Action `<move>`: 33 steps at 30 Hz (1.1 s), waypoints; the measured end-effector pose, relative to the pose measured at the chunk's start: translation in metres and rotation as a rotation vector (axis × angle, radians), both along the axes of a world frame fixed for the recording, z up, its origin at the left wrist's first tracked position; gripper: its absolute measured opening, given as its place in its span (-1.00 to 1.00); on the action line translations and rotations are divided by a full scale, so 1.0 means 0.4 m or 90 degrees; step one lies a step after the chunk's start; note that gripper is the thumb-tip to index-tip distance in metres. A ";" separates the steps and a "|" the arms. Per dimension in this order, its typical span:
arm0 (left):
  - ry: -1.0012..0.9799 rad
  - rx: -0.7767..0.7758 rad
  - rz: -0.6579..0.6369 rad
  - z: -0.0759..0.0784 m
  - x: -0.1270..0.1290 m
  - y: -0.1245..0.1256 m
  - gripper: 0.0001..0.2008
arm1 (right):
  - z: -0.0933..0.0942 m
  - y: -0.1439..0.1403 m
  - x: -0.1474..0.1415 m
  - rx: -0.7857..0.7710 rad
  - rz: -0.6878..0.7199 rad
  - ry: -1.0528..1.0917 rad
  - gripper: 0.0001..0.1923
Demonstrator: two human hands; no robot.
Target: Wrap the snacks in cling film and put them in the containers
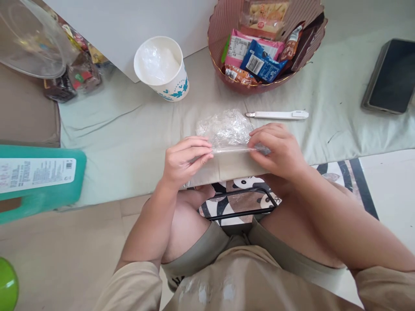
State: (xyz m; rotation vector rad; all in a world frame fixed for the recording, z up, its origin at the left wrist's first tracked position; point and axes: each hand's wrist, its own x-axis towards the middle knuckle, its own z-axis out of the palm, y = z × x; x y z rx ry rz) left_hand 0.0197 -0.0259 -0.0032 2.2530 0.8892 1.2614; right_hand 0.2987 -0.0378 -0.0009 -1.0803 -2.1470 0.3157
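Both my hands grip a crumpled clear plastic bag (227,127) at the near edge of a low table covered in pale green cloth (129,142). My left hand (184,160) pinches the left end of the bag's straight lower edge. My right hand (275,149) pinches the right end. The edge is stretched taut between them. The bag's crinkled body lies on the cloth just beyond my fingers.
A paper cup lined with plastic (162,69) stands at the back left. A pink bowl of snack packets (264,43) sits at the back. A white utility knife (279,115), a dark tablet (391,77), a teal bottle (39,177) and a clear lid (30,39) lie around.
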 end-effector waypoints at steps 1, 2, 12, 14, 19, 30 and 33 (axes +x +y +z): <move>-0.029 -0.006 0.001 0.002 -0.002 -0.001 -0.91 | -0.001 0.000 0.001 -0.011 -0.004 0.003 -0.85; -0.056 -0.018 0.006 0.003 -0.005 -0.002 -0.92 | -0.002 0.001 0.003 -0.024 -0.009 0.006 -0.86; 0.094 0.004 0.048 0.007 0.009 -0.012 -0.84 | 0.001 -0.009 -0.012 -0.079 0.066 0.002 -0.93; 0.072 -0.056 0.063 0.011 0.007 -0.015 -0.83 | -0.004 -0.008 -0.017 -0.081 0.087 0.015 -0.89; 0.199 -0.149 0.067 0.021 -0.010 -0.018 -0.90 | -0.011 -0.005 -0.023 -0.123 0.114 0.026 -0.95; 0.175 -0.178 0.105 0.009 -0.002 -0.006 -0.92 | -0.020 -0.010 -0.046 -0.170 -0.051 0.016 -0.76; 0.134 -0.237 0.155 0.004 0.009 0.000 -0.86 | -0.026 -0.007 -0.057 -0.181 -0.086 0.054 -0.58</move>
